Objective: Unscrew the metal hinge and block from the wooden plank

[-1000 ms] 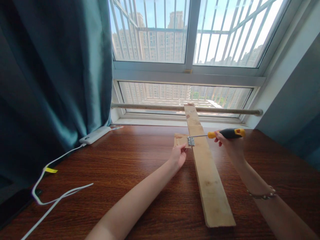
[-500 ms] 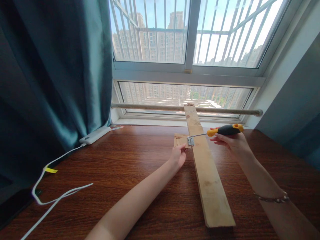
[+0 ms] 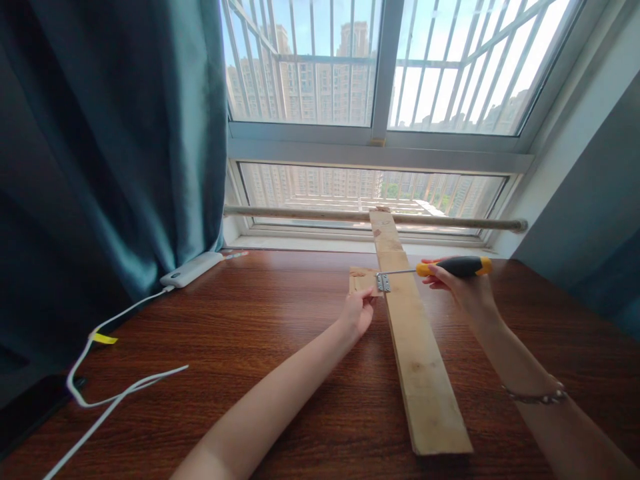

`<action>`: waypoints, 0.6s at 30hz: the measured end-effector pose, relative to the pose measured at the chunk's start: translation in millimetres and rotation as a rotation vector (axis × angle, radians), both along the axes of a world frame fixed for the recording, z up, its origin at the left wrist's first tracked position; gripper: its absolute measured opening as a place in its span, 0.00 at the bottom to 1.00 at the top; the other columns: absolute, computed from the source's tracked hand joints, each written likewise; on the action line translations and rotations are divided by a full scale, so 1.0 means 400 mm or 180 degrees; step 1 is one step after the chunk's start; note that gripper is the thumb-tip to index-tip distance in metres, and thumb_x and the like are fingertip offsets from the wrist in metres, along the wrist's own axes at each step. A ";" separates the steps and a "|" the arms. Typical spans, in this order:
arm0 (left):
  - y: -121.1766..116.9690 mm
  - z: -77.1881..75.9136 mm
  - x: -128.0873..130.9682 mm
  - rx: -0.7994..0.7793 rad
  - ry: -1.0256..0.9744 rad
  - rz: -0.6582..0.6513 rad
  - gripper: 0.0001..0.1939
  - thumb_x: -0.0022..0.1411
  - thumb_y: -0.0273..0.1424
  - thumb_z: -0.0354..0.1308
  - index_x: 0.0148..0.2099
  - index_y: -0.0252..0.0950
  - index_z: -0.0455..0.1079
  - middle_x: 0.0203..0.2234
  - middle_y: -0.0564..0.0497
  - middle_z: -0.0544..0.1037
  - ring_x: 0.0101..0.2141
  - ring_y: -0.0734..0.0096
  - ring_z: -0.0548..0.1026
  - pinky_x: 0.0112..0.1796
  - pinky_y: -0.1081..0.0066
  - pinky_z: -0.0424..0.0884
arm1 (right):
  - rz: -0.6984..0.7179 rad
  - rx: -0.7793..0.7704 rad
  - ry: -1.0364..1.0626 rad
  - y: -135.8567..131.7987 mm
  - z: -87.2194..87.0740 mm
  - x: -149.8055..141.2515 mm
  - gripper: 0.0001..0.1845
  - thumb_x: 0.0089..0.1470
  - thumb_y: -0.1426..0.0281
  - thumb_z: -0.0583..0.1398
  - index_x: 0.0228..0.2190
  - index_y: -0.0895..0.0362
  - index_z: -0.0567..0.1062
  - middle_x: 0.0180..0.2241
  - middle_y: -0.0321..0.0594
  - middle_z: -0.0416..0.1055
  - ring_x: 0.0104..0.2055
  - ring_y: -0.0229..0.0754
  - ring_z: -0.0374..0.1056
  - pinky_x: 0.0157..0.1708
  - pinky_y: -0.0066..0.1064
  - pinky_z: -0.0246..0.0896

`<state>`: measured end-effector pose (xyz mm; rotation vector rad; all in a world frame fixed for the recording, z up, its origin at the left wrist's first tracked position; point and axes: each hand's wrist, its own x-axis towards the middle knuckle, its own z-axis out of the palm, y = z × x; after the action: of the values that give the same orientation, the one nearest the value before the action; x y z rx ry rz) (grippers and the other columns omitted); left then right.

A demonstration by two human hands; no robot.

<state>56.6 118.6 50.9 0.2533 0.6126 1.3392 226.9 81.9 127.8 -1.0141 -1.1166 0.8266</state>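
My right hand (image 3: 457, 283) is closed round a screwdriver (image 3: 460, 267) with a black and yellow handle. Its thin shaft points left, and the tip meets the upper part of a small metal hinge (image 3: 383, 283). That hinge spans the joint between a long wooden board (image 3: 420, 360) and a small wooden block (image 3: 361, 280) on the board's left side. With the fingers of my left hand (image 3: 359, 312) I pinch the near edge of the block, close beside the hinge. Whether a screw sits under the tip is too small to tell.
The brown wood-grain table (image 3: 280, 287) runs up to the window sill. A white power strip (image 3: 193, 269) and its white cable (image 3: 107, 403) lie at the left, by the dark curtain (image 3: 165, 120). Behind the board's far end runs a horizontal rail (image 3: 310, 215).
The screwdriver's handle end has dropped a little, so the tool lies flatter, and my right hand has shifted slightly with it. My left hand holds the block as before.
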 end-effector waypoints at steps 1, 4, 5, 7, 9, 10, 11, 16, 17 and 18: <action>0.000 0.000 0.000 -0.0004 0.0000 0.0005 0.15 0.50 0.12 0.52 0.39 0.30 0.70 0.32 0.45 0.77 0.30 0.73 0.75 0.33 0.76 0.71 | -0.0009 -0.0036 -0.0011 -0.001 0.001 0.000 0.16 0.37 0.65 0.67 0.28 0.62 0.74 0.29 0.45 0.75 0.23 0.38 0.70 0.23 0.29 0.70; 0.001 0.000 0.000 0.0030 0.0001 -0.0001 0.15 0.50 0.12 0.52 0.38 0.28 0.70 0.31 0.44 0.77 0.30 0.73 0.75 0.32 0.76 0.71 | -0.0072 -0.0039 -0.0006 -0.005 0.004 -0.001 0.15 0.36 0.66 0.68 0.27 0.61 0.74 0.30 0.45 0.75 0.22 0.38 0.70 0.26 0.32 0.72; 0.001 0.000 0.000 0.0042 -0.0004 -0.0002 0.14 0.50 0.12 0.51 0.38 0.28 0.70 0.31 0.44 0.77 0.30 0.73 0.75 0.32 0.76 0.71 | -0.0038 -0.0040 -0.0020 -0.006 0.007 0.000 0.14 0.36 0.66 0.68 0.26 0.61 0.74 0.31 0.45 0.75 0.23 0.39 0.71 0.27 0.32 0.72; 0.001 0.002 0.001 0.0039 -0.0021 0.0001 0.14 0.50 0.12 0.51 0.37 0.27 0.70 0.31 0.44 0.77 0.29 0.73 0.75 0.32 0.76 0.71 | 0.0148 -0.0063 -0.0056 -0.010 0.015 0.006 0.14 0.36 0.67 0.68 0.28 0.61 0.74 0.34 0.45 0.75 0.25 0.40 0.72 0.30 0.34 0.72; 0.000 0.004 0.001 0.0018 -0.0036 0.0017 0.14 0.50 0.12 0.51 0.37 0.27 0.70 0.30 0.44 0.78 0.29 0.73 0.75 0.32 0.76 0.71 | 0.0412 -0.0110 -0.0035 -0.014 0.026 0.015 0.16 0.36 0.69 0.68 0.31 0.60 0.74 0.36 0.44 0.75 0.29 0.41 0.73 0.34 0.34 0.72; -0.001 0.005 0.001 0.0010 -0.0044 0.0023 0.14 0.50 0.12 0.51 0.38 0.27 0.70 0.30 0.44 0.78 0.29 0.73 0.75 0.33 0.76 0.72 | 0.0537 -0.0144 -0.0011 -0.016 0.030 0.020 0.18 0.35 0.70 0.68 0.33 0.60 0.74 0.36 0.44 0.75 0.31 0.42 0.73 0.36 0.34 0.71; -0.001 0.006 0.001 0.0007 -0.0050 0.0028 0.14 0.50 0.12 0.51 0.38 0.27 0.70 0.30 0.44 0.78 0.29 0.73 0.76 0.33 0.76 0.72 | 0.0631 -0.0175 0.0003 -0.017 0.033 0.024 0.20 0.34 0.71 0.69 0.34 0.60 0.74 0.37 0.44 0.75 0.32 0.42 0.73 0.37 0.34 0.71; -0.003 0.005 0.000 -0.0005 -0.0007 0.0011 0.16 0.49 0.12 0.52 0.39 0.28 0.70 0.30 0.45 0.78 0.28 0.73 0.76 0.32 0.76 0.72 | 0.0014 -0.0121 -0.0126 -0.003 0.012 0.017 0.17 0.33 0.68 0.69 0.28 0.64 0.74 0.28 0.46 0.75 0.27 0.43 0.72 0.32 0.36 0.72; -0.003 0.004 0.000 -0.0007 0.0013 0.0001 0.15 0.49 0.12 0.53 0.39 0.29 0.71 0.30 0.45 0.78 0.28 0.73 0.76 0.31 0.77 0.72 | -0.0245 -0.0101 -0.0113 0.002 0.003 0.011 0.17 0.32 0.67 0.69 0.26 0.64 0.74 0.25 0.45 0.75 0.25 0.44 0.72 0.29 0.36 0.73; -0.003 0.004 -0.001 -0.0004 0.0029 -0.0012 0.15 0.49 0.12 0.52 0.39 0.29 0.71 0.30 0.45 0.78 0.28 0.73 0.76 0.31 0.77 0.71 | -0.0468 -0.0085 -0.0074 0.008 -0.005 0.006 0.17 0.32 0.66 0.69 0.25 0.64 0.74 0.24 0.45 0.75 0.23 0.44 0.72 0.27 0.36 0.73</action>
<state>56.4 117.2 52.4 0.2595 0.6202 1.3346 229.5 84.9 125.9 -1.1168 -1.0396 0.7148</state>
